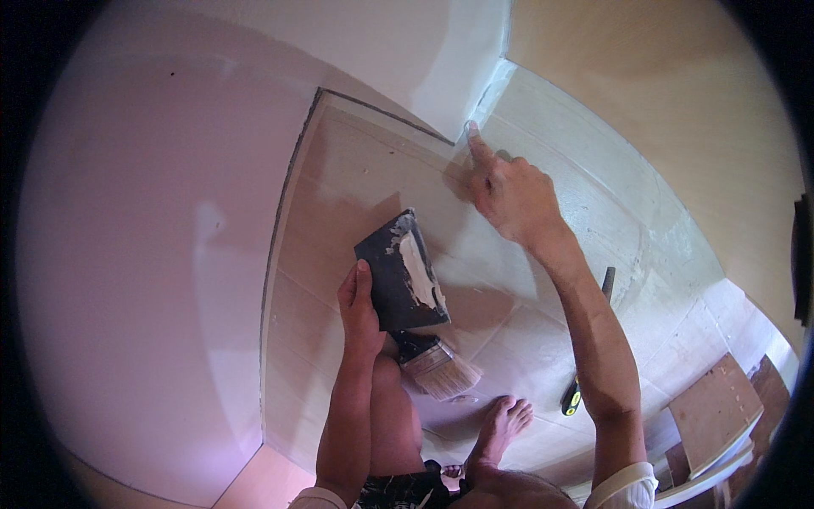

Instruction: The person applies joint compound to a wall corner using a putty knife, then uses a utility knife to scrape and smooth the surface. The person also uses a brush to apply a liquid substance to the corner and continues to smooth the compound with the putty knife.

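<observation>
My left hand [360, 310] grips a flat black filler spreader [388, 280] by its left edge, thumb on top. Pale paste [417, 267] is smeared along the spreader's right side. Just below it shows a wide paintbrush [441, 370] with light bristles; its handle is hidden, so I cannot tell whether it is held or lying down. With the index finger stretched out, my right hand [517, 195] touches the foot of the white wall [407, 59] at its corner. The other fingers are curled, and nothing shows in them.
Tiles cover the floor [543, 339]. A tool with a black and yellow handle [572, 397] lies there, partly behind my right forearm. Brown boards [716, 407] stand at the lower right. A pinkish wall [144, 254] rises on the left, a tan panel [661, 93] on the right.
</observation>
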`<state>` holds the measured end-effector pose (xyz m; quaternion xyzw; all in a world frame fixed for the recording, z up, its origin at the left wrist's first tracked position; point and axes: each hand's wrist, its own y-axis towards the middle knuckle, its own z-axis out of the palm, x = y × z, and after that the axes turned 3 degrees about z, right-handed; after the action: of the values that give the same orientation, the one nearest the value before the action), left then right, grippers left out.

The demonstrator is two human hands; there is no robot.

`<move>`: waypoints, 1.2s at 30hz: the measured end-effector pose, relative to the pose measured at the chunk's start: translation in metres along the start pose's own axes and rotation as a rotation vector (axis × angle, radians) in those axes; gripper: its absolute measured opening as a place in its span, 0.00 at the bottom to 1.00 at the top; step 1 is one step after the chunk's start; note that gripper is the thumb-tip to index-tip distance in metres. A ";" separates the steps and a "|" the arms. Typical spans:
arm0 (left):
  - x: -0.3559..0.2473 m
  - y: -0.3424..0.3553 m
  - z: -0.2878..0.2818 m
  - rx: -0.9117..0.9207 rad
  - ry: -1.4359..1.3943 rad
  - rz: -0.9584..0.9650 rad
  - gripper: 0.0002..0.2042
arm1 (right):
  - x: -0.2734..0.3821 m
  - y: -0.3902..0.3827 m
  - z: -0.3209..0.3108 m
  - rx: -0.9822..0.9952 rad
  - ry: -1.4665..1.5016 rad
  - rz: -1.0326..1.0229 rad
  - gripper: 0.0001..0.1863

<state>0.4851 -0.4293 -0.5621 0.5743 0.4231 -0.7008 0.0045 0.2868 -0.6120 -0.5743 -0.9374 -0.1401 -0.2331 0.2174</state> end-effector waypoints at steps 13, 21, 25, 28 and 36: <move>-0.003 -0.002 0.003 0.040 0.019 0.005 0.20 | -0.028 0.046 -0.023 -0.162 0.399 0.053 0.43; -0.002 0.000 0.002 0.003 0.033 0.011 0.20 | -0.027 0.055 -0.021 -0.061 0.410 -0.001 0.47; -0.006 -0.002 0.004 -0.013 0.039 0.001 0.19 | -0.005 0.030 -0.009 0.049 0.420 -0.011 0.47; -0.005 -0.002 0.006 -0.016 0.047 -0.012 0.19 | 0.011 0.012 0.005 0.086 0.350 0.023 0.48; -0.003 -0.001 0.006 -0.002 0.061 0.010 0.19 | 0.007 0.002 0.010 -0.092 0.352 -0.027 0.45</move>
<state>0.4810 -0.4340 -0.5594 0.5977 0.4206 -0.6825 -0.0044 0.2975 -0.6080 -0.5789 -0.8892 -0.1016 -0.4025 0.1922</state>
